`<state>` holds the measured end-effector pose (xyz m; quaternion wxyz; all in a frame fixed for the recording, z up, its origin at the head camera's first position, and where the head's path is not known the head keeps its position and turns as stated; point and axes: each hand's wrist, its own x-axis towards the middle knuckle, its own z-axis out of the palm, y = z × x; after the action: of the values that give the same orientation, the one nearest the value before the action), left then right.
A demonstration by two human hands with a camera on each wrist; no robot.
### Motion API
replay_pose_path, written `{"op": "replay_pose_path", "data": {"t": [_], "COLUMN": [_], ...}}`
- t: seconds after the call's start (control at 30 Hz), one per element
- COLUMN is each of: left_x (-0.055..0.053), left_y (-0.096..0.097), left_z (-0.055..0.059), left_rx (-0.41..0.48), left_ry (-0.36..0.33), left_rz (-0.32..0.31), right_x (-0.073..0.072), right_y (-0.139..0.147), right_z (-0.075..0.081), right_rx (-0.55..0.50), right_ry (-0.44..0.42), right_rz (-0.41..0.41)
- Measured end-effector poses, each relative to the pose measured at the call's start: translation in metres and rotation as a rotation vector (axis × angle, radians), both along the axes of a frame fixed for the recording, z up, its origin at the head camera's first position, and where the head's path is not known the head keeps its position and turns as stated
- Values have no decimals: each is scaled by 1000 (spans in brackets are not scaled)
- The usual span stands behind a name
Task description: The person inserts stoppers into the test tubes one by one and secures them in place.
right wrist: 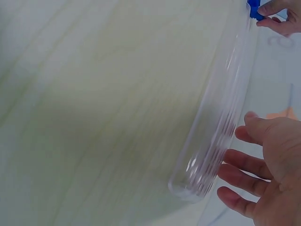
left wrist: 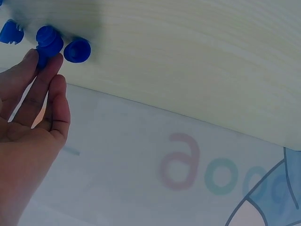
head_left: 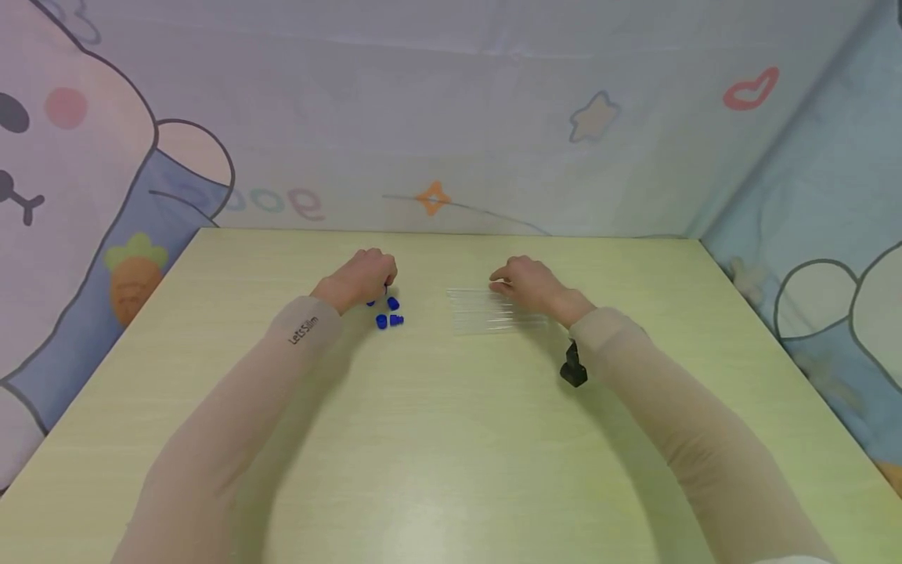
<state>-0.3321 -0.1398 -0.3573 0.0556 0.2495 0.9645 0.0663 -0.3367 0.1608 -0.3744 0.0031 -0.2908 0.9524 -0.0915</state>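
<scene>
My left hand (head_left: 362, 276) pinches a small blue cap (left wrist: 42, 60) between thumb and fingertips, low over the table. Close around it lie several more blue plastic caps, among them an upturned hollow one (left wrist: 78, 50) and a notched one (left wrist: 11, 32). To the right, a row of clear, round-ended test tubes (right wrist: 207, 141) lies flat on the table, side by side. Over their far edge hovers my right hand (head_left: 528, 283), its fingers loosely bent and grasping nothing. Whether its fingertips touch the tubes, I cannot tell.
A pale wooden table (head_left: 437, 439) carries everything. Behind it hangs a printed cloth (head_left: 437, 102) with cartoon figures, and another cloth side borders the right. A small black device (head_left: 574, 368) sits below the right wrist.
</scene>
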Motion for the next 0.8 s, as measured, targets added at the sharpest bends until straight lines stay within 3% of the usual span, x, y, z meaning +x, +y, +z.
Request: {"op": "replay_pose_path", "data": {"t": [0.8], "left_x": [1], "left_y": [1], "left_z": [2], "left_rx": [-11], "left_ry": [-33], "left_rz": [15], "right_x": [3], "right_y": [-5], "right_z": [-6], "right_rx": [-56], "right_ry": [51], "right_rz": [15]}}
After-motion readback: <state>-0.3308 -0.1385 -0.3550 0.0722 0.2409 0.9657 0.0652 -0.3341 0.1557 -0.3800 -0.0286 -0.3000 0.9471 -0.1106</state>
